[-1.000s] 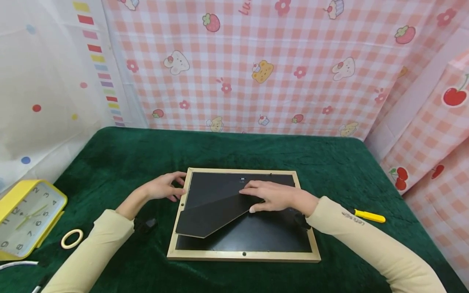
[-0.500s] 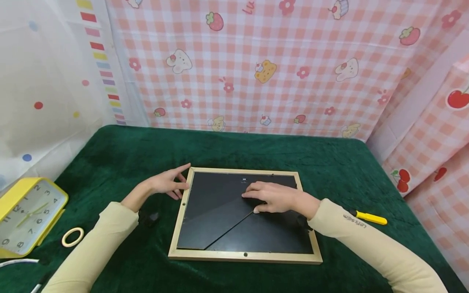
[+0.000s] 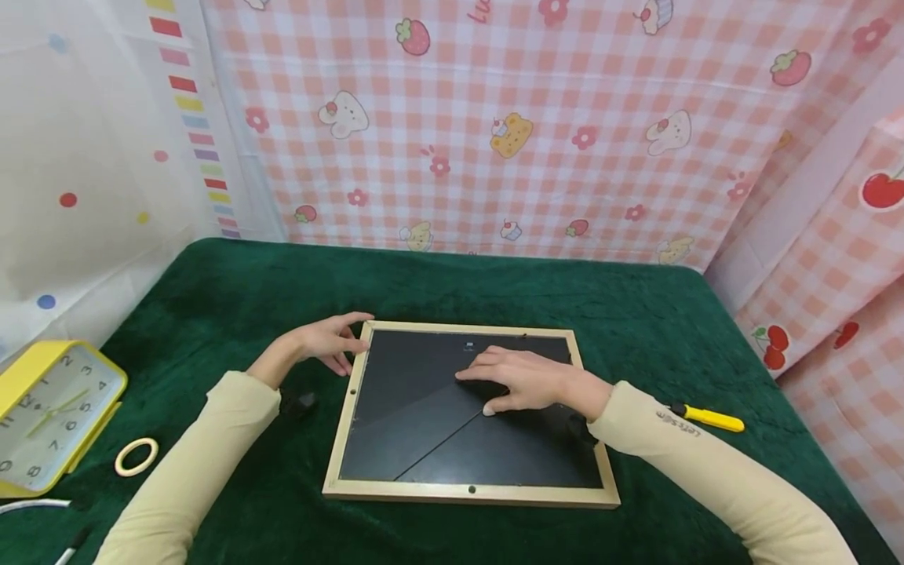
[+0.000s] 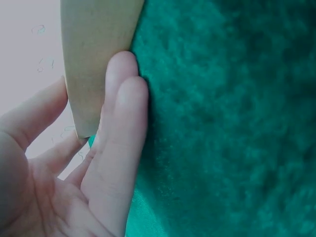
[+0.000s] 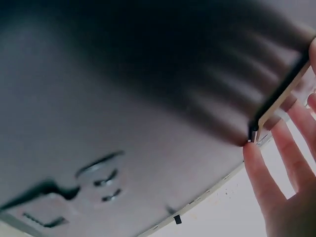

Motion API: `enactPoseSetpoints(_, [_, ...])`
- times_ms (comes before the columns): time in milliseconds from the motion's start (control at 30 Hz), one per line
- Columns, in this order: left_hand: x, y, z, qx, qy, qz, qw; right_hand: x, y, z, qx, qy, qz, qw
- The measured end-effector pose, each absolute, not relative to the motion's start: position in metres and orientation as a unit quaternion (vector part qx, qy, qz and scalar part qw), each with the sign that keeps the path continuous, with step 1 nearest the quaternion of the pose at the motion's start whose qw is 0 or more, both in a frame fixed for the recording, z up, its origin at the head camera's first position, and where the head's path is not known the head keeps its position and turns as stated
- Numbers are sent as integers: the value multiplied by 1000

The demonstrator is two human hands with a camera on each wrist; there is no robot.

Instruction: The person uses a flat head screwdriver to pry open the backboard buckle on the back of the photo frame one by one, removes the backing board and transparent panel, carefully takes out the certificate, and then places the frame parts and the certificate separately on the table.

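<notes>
A picture frame [image 3: 537,494] with a light wooden border lies back side up on the green cloth, its black backing board [image 3: 537,455] showing. On the board lies the black fold-out stand [image 3: 406,420], looking flat in the head view. My left hand [image 3: 326,339] holds the frame's far left corner, thumb on the border and fingers along the outer side. In the left wrist view, fingers [image 4: 126,103] touch the wooden edge. My right hand [image 3: 526,377] rests over the stand's narrow end, fingers fairly straight and touching its edge [image 5: 284,94]. The hinge end is hidden beneath the hand.
A yellow clock [image 3: 60,416] stands at the left, with a pale ring [image 3: 136,457] beside it. A white cable [image 3: 35,504] and a dark-and-white piece [image 3: 71,548] lie in front. A yellow-handled tool [image 3: 713,418] lies at the right.
The stand's wide end has dropped from raised to flat on the backing board. My left hand has moved up the frame's left side to its far corner. My right hand stays nearly in place.
</notes>
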State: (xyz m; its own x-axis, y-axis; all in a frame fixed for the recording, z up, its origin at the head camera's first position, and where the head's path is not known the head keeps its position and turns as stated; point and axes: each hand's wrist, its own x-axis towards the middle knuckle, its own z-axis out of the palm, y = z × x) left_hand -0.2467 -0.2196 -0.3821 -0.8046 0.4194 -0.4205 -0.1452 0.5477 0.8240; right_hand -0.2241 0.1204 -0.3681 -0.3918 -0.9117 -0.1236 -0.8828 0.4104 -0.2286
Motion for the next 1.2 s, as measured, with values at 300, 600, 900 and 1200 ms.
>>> enactPoseSetpoints(300, [-249, -220, -383, 83, 823, 469, 311, -224, 118, -370, -540, 832, -29, 121])
enactPoseSetpoints(600, [-251, -219, -382, 80, 824, 471, 306, -227, 114, -364, -533, 832, -39, 145])
enactPoseSetpoints(900, [-250, -217, -382, 79, 826, 471, 300, -227, 116, -355, -536, 827, -50, 161])
enactPoseSetpoints(1200, [-249, -224, -385, 80, 810, 491, 311, -228, 118, -353, -546, 818, -75, 162])
